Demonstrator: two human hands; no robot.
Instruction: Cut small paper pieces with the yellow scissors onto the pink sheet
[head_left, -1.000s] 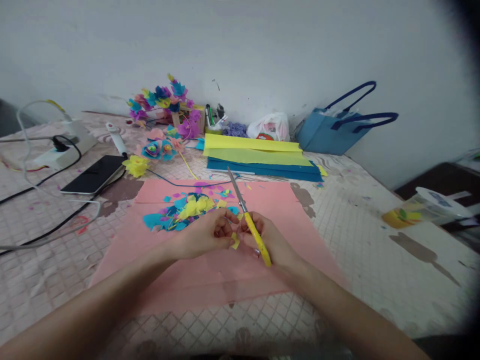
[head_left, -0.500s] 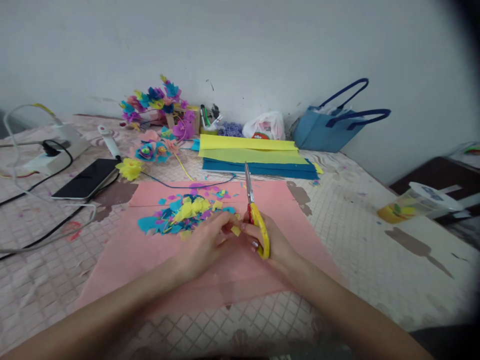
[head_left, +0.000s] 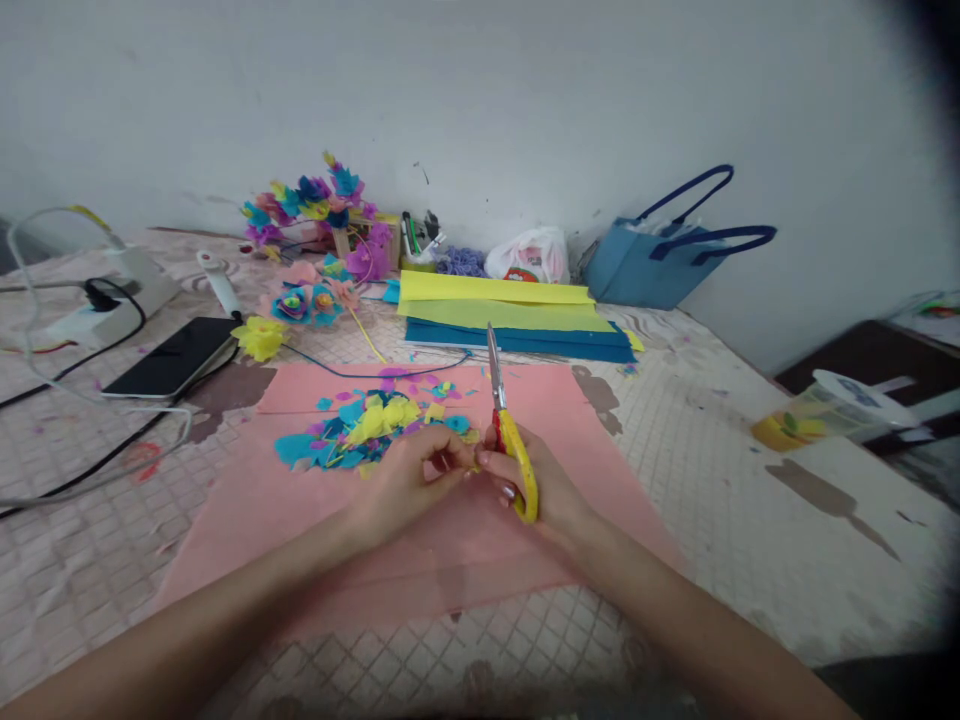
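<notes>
Scissors (head_left: 519,465) with yellow and red handles are in my right hand (head_left: 536,487), their blades closed and pointing away from me. The fingertips of that hand meet those of my left hand (head_left: 420,470) around a small yellow paper piece (head_left: 474,462), mostly hidden by the fingers. Both hands are above a pink paper sheet (head_left: 450,540). Just beyond my left hand lies a pile of cut paper scraps (head_left: 349,435) in blue, purple and yellow, with yellow petals (head_left: 386,415) on top.
Yellow paper (head_left: 495,290) and blue paper (head_left: 525,340) lie behind the pink sheet. Paper flowers (head_left: 307,200) stand at the back left, near a phone (head_left: 174,357) and cables. A blue bag (head_left: 645,265) is at the back right, a plastic cup (head_left: 795,425) at the right.
The small yellow paper piece has turned between the fingertips and shows less now. My left fingers have shifted slightly; the scissors stay in my right hand.
</notes>
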